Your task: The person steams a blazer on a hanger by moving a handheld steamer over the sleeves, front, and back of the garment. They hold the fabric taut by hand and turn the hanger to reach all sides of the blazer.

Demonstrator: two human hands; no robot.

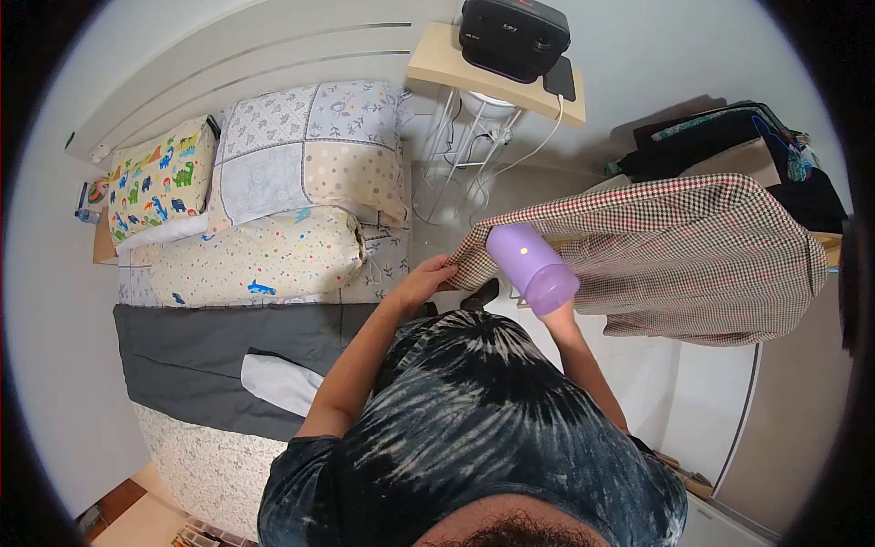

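A checked brown-and-white jacket (674, 260) hangs spread out in front of me at the right. My left hand (428, 275) grips the end of its sleeve or edge at the left and holds it taut. My right hand (558, 316) holds a purple cylindrical handheld device (530, 258) up against the jacket's cloth near that held end. The device hides most of the right hand's fingers, so only the wrist and forearm show. My dark tie-dye shirt (474, 428) fills the lower middle.
A bed (191, 356) with a grey blanket, a patchwork pillow (310, 150), a dinosaur pillow (159, 178) and a dotted bolster (264, 255) lies at left. A wooden shelf (437, 59) carries a black device (515, 36) above a white wire stand. Folded clothes (729, 137) sit at right over a white cabinet (693, 401).
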